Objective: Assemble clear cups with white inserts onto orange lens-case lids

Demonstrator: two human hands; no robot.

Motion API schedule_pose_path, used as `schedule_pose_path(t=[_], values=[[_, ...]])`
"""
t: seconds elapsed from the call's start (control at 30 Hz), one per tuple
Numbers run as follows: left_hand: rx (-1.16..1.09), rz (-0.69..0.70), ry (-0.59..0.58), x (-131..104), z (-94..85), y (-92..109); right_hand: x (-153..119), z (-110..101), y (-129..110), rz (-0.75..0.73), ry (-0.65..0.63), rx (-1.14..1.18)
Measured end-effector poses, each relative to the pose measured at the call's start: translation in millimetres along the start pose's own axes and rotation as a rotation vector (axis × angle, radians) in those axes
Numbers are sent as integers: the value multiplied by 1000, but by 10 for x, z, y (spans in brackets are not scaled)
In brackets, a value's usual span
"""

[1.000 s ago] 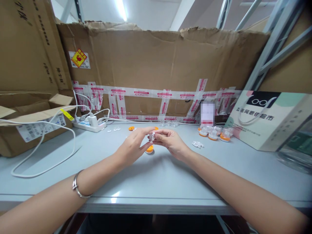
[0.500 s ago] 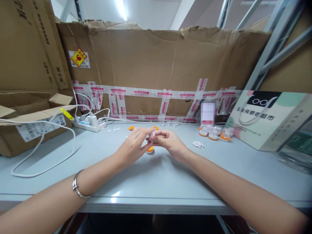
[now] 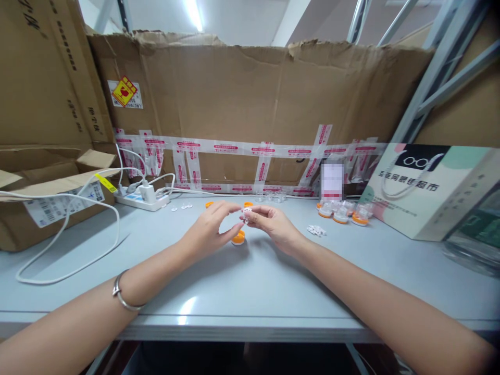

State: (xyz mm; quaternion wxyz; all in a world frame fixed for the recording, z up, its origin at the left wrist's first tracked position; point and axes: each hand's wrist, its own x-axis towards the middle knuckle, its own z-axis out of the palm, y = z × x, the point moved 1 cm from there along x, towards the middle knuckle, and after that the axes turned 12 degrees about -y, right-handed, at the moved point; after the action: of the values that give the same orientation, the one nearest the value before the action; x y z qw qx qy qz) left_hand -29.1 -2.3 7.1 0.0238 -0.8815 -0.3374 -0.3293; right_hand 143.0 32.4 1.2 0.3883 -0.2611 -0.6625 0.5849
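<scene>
My right hand (image 3: 279,227) pinches a small white plastic piece with reddish spots (image 3: 247,210) between thumb and fingertips, just above the table. Facing it, my left hand (image 3: 213,225) curves in a C shape, thumb and fingers apart. Its fingertips come close to the white piece; whether they touch it I cannot tell. Below the hands, an orange and white round part (image 3: 238,238) lies on the table. Two more orange parts show partly behind my fingers, one being an orange ring (image 3: 248,205).
Small white pieces (image 3: 316,230) lie in a pile to the right. Behind them stand clear-topped orange units (image 3: 360,219) and a paper bag (image 3: 414,192). On the left are a power strip (image 3: 146,200), a looped white cable (image 3: 66,281) and an open carton (image 3: 58,208).
My left thumb and fingers have spread apart, so the white piece in my right fingertips shows more clearly. The right hand keeps its pinch, and the view has shifted slightly.
</scene>
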Motion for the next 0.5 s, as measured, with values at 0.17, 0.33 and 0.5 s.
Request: schedule_pose_path(t=[0.17,0.33,0.5], values=[[-123,-173,-232,-46,21,-113,9,-41,65,26,3,-91],[-158,-248,-383,-84,143,-227,41,-17,197,26,-102,-170],[-180,-255,-402,-68,166,-230,51,-21,225,18,-162,-320]])
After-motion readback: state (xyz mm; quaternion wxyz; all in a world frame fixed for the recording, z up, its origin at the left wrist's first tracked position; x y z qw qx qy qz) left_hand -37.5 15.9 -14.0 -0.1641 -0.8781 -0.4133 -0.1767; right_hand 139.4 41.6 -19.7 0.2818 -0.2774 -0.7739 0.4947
